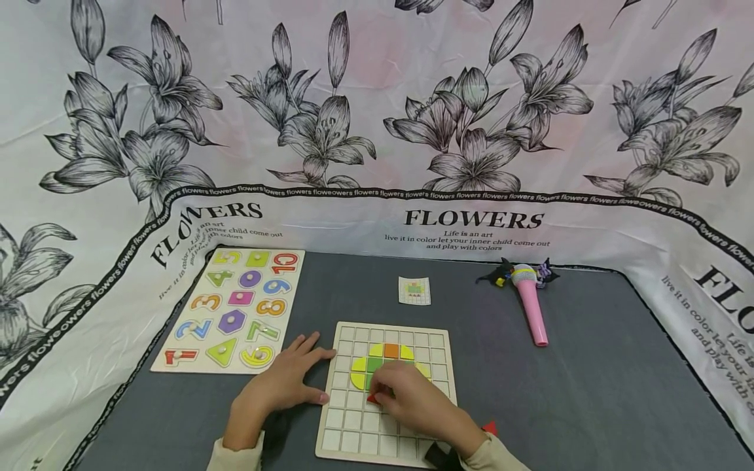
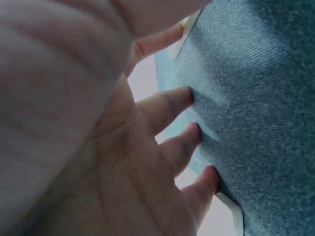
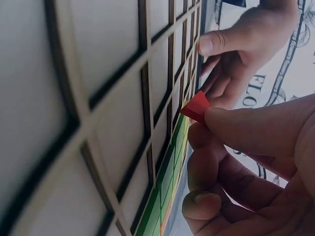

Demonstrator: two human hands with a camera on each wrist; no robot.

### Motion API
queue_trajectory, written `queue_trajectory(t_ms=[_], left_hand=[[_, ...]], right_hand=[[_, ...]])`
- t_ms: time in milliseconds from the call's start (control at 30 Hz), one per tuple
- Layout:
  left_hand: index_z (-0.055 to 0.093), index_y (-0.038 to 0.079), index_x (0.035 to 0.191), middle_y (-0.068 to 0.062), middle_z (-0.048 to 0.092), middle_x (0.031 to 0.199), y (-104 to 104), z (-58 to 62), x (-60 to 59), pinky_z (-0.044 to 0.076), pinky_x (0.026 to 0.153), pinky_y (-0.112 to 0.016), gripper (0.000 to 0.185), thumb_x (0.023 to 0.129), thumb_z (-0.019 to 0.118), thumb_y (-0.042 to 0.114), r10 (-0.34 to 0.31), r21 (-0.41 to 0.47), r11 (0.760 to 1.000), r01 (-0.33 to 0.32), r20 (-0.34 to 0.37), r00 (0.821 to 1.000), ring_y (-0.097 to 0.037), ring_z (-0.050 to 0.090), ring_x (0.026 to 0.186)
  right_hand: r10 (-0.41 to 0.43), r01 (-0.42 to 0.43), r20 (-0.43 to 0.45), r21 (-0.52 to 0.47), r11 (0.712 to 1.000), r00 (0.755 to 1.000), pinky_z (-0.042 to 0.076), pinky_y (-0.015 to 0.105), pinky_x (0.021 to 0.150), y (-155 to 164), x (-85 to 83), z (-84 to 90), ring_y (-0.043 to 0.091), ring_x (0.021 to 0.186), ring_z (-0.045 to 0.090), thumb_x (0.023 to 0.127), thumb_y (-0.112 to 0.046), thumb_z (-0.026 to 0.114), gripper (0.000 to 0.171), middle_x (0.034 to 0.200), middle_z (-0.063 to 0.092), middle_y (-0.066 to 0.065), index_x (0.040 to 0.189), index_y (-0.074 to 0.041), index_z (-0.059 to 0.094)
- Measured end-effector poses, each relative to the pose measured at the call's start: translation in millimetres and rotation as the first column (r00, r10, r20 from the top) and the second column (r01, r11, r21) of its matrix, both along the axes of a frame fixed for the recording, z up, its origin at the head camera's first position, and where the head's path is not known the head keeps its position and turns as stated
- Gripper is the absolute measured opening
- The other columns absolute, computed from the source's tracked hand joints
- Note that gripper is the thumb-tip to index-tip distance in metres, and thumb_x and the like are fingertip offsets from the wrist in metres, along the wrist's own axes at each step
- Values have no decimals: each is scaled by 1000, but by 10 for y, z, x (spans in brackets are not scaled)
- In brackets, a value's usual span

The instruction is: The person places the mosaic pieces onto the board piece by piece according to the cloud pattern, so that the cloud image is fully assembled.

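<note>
A wooden grid board [image 1: 347,438] lies on the dark table, with yellow, green and orange pieces set in its upper middle cells. Between thumb and forefinger my right hand [image 1: 409,396] pinches a red triangular piece [image 3: 197,106], held right at the board just below the green pieces [image 3: 153,209]. The right hand covers part of the pattern. My left hand [image 1: 288,376] has its fingers spread; its thumb and forefinger touch the board's left edge, and in the left wrist view the other fingertips rest on the cloth. Another red piece [image 1: 490,428] shows beside the right wrist.
A number and shape puzzle board [image 1: 235,320] lies to the left. A small pattern card [image 1: 415,291] sits behind the grid board. At the back right lie a pink toy microphone [image 1: 533,314] and a dark hair clip [image 1: 502,273]. Flower-printed cloth [image 1: 377,216] borders the table.
</note>
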State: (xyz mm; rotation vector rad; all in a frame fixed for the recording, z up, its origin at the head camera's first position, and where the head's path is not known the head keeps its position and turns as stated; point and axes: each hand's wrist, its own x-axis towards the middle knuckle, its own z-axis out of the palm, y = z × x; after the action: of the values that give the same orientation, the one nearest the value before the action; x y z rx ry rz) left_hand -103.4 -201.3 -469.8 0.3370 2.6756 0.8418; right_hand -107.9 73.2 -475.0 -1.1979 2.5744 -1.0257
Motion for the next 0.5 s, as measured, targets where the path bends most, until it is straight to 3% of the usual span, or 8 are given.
queue_trajectory(t_ms=[500], left_hand=[[65,14,147,-25,35,169,-14,-28,1,23,119,-75,75,80,96,29,2,21,1000,-2,1,1000,-53,20,157]], right_hand=[[9,-7,-79,32,999,997,49,20,72,-62,56,-86,0,81,49,92,5,78,23,85,58,-13,86,-18,75]])
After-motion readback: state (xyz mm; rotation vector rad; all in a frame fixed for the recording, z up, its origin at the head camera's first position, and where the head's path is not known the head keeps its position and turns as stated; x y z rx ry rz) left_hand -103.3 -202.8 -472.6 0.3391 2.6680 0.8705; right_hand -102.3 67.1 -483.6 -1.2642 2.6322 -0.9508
